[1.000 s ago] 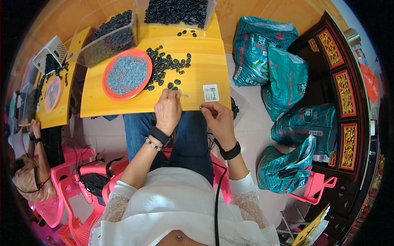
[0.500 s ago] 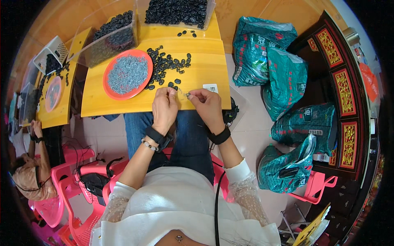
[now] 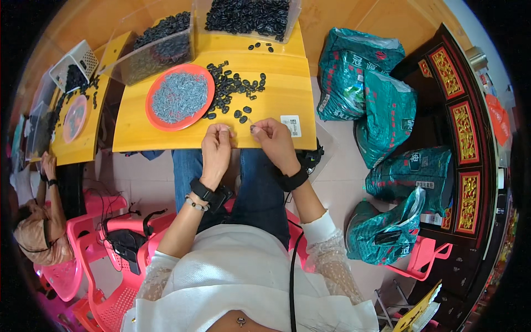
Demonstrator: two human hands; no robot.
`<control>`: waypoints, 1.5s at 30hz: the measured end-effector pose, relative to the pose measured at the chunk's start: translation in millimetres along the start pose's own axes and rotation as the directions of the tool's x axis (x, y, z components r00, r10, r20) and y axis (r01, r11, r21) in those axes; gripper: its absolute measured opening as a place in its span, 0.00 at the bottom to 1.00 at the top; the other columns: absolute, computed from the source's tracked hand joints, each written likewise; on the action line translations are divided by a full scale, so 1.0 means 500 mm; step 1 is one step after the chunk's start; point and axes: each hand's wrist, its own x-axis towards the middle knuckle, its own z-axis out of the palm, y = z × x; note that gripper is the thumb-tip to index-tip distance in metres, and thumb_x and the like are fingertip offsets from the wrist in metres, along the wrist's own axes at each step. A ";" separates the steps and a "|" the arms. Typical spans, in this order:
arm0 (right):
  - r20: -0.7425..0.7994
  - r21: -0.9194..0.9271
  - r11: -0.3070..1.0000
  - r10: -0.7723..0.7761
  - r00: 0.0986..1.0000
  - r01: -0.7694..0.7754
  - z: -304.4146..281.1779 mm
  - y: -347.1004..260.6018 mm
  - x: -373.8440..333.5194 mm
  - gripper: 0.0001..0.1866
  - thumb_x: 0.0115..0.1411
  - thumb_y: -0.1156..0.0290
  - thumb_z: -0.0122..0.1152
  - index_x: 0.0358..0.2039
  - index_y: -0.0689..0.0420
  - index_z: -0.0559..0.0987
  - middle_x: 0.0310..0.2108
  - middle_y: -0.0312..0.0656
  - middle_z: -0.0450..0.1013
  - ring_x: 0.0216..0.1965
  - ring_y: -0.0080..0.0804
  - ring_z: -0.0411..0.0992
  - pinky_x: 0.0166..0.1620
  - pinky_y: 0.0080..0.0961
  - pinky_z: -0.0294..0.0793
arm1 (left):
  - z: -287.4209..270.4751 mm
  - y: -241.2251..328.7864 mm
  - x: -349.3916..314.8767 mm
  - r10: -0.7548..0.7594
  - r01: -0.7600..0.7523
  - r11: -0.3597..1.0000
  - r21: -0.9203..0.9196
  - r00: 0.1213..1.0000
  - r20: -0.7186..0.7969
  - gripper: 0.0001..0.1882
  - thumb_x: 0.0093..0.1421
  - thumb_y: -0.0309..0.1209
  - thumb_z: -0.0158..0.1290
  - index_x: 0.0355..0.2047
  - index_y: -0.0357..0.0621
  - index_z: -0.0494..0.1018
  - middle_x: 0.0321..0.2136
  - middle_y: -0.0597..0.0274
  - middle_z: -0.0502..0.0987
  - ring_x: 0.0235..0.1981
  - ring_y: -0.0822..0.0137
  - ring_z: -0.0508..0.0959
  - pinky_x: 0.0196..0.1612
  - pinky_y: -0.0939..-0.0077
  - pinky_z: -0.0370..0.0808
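Note:
At the table's near edge my left hand [image 3: 215,149] pinches thumb and forefinger together; what is between them, if anything, is too small to make out. A short gap to its right, my right hand [image 3: 276,145] pinches a small dark piece [image 3: 254,129] at its fingertips. Just beyond the hands several loose black oval pieces [image 3: 243,118] lie on the yellow table [image 3: 271,124]. A red-orange plate [image 3: 149,113] heaped with small silvery metal pieces [image 3: 178,98] sits to the left, beside a scattered pile of black oval pieces [image 3: 232,86].
Clear plastic bins [image 3: 133,69] of black pieces stand at the back. A white label [image 3: 291,126] lies near the table's right corner. Teal sacks [image 3: 387,110] stand on the floor to the right. At far left, another person [image 3: 41,232] works by a second table with a white basket [image 3: 83,58].
My hands have drawn slightly apart, the left moving down and left. The view has shifted a little, so the table and plate appear farther right.

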 end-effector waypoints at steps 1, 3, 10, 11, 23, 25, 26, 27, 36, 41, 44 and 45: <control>-0.033 0.042 0.999 -0.005 0.999 0.006 -0.001 0.001 0.001 0.07 0.55 0.75 0.57 0.31 0.67 0.75 0.24 0.42 0.75 0.26 0.24 0.73 0.31 0.21 0.72 | -0.002 0.000 -0.001 -0.010 0.010 1.000 -0.008 1.000 0.014 0.09 0.66 0.34 0.42 0.32 0.42 0.66 0.25 0.68 0.70 0.20 0.80 0.68 0.22 0.87 0.64; -0.029 0.068 0.998 0.006 1.000 -0.004 -0.008 0.001 0.000 0.07 0.55 0.75 0.57 0.31 0.67 0.75 0.24 0.41 0.75 0.26 0.23 0.72 0.31 0.20 0.72 | -0.002 0.005 -0.004 -0.021 0.021 1.000 -0.017 0.999 0.028 0.09 0.66 0.33 0.42 0.32 0.42 0.67 0.24 0.68 0.70 0.19 0.80 0.68 0.22 0.87 0.63; -0.055 0.188 0.976 0.124 0.991 -0.112 -0.040 -0.047 -0.020 0.08 0.56 0.73 0.58 0.31 0.66 0.76 0.23 0.35 0.73 0.24 0.17 0.70 0.28 0.13 0.69 | 0.016 0.035 -0.025 -0.179 0.190 0.978 -0.089 0.977 0.119 0.09 0.65 0.35 0.44 0.32 0.44 0.68 0.23 0.71 0.70 0.19 0.82 0.66 0.22 0.89 0.61; -0.057 0.188 0.976 0.125 0.990 -0.113 -0.045 -0.051 -0.025 0.08 0.56 0.73 0.58 0.31 0.66 0.76 0.23 0.35 0.73 0.24 0.17 0.70 0.28 0.13 0.69 | 0.018 0.042 -0.029 -0.227 0.246 0.963 -0.114 0.962 0.155 0.10 0.65 0.36 0.44 0.32 0.44 0.68 0.23 0.72 0.70 0.19 0.83 0.66 0.22 0.89 0.61; -0.166 0.036 0.999 -0.031 0.986 0.037 -0.028 -0.154 -0.100 0.08 0.54 0.74 0.62 0.33 0.65 0.80 0.20 0.33 0.73 0.21 0.14 0.68 0.26 0.10 0.66 | 0.021 0.113 -0.071 -0.093 0.115 0.990 -0.083 0.968 0.233 0.10 0.66 0.36 0.44 0.32 0.43 0.68 0.23 0.74 0.69 0.21 0.84 0.65 0.24 0.90 0.60; -0.133 0.008 0.998 -0.055 0.990 0.056 -0.027 -0.156 -0.104 0.07 0.54 0.75 0.61 0.33 0.65 0.80 0.21 0.33 0.74 0.22 0.13 0.68 0.27 0.10 0.67 | 0.020 0.123 -0.075 -0.082 0.098 0.993 -0.062 0.970 0.229 0.11 0.66 0.36 0.44 0.32 0.43 0.68 0.23 0.74 0.69 0.21 0.84 0.65 0.24 0.90 0.60; -0.135 0.011 0.998 -0.054 0.989 0.056 -0.025 -0.158 -0.105 0.07 0.54 0.75 0.61 0.33 0.65 0.80 0.21 0.33 0.74 0.22 0.13 0.68 0.27 0.10 0.67 | 0.020 0.125 -0.076 -0.070 0.082 0.996 -0.043 0.972 0.224 0.11 0.66 0.36 0.45 0.33 0.42 0.69 0.23 0.74 0.68 0.21 0.84 0.65 0.24 0.90 0.61; -0.140 0.011 0.997 -0.068 0.988 0.070 -0.022 -0.161 -0.107 0.07 0.54 0.75 0.61 0.32 0.65 0.80 0.22 0.34 0.75 0.22 0.13 0.69 0.28 0.11 0.68 | 0.019 0.124 -0.077 -0.070 0.081 0.996 -0.041 0.972 0.225 0.11 0.66 0.36 0.45 0.33 0.42 0.69 0.23 0.74 0.68 0.21 0.84 0.65 0.24 0.90 0.61; -0.143 -0.013 0.994 -0.112 0.983 0.111 -0.017 -0.158 -0.112 0.06 0.54 0.77 0.61 0.32 0.65 0.80 0.23 0.34 0.76 0.24 0.13 0.71 0.29 0.11 0.69 | 0.021 0.123 -0.084 -0.053 0.059 0.998 -0.027 0.978 0.202 0.12 0.65 0.35 0.46 0.33 0.37 0.69 0.22 0.69 0.70 0.21 0.82 0.66 0.25 0.88 0.63; -0.140 0.003 0.992 -0.127 0.982 0.129 -0.013 -0.145 -0.112 0.06 0.54 0.77 0.61 0.32 0.65 0.80 0.22 0.34 0.75 0.24 0.13 0.70 0.29 0.10 0.69 | 0.023 0.122 -0.088 -0.039 0.037 0.999 0.010 0.980 0.197 0.13 0.64 0.36 0.47 0.32 0.37 0.69 0.22 0.70 0.70 0.21 0.81 0.66 0.25 0.87 0.63; -0.142 -0.043 0.988 -0.150 0.978 0.145 -0.013 -0.147 -0.115 0.06 0.54 0.77 0.61 0.32 0.65 0.80 0.22 0.34 0.76 0.23 0.13 0.71 0.28 0.11 0.69 | 0.025 0.120 -0.090 -0.019 0.022 1.000 -0.010 0.980 0.196 0.12 0.64 0.36 0.47 0.32 0.37 0.69 0.21 0.70 0.69 0.21 0.81 0.66 0.25 0.87 0.63; -0.153 -0.048 0.987 -0.161 0.975 0.156 -0.013 -0.147 -0.116 0.06 0.53 0.77 0.61 0.32 0.65 0.80 0.22 0.35 0.76 0.23 0.13 0.70 0.28 0.11 0.69 | 0.026 0.121 -0.090 -0.019 0.021 1.000 -0.009 0.980 0.199 0.12 0.64 0.36 0.47 0.32 0.37 0.69 0.21 0.70 0.69 0.21 0.81 0.66 0.25 0.87 0.63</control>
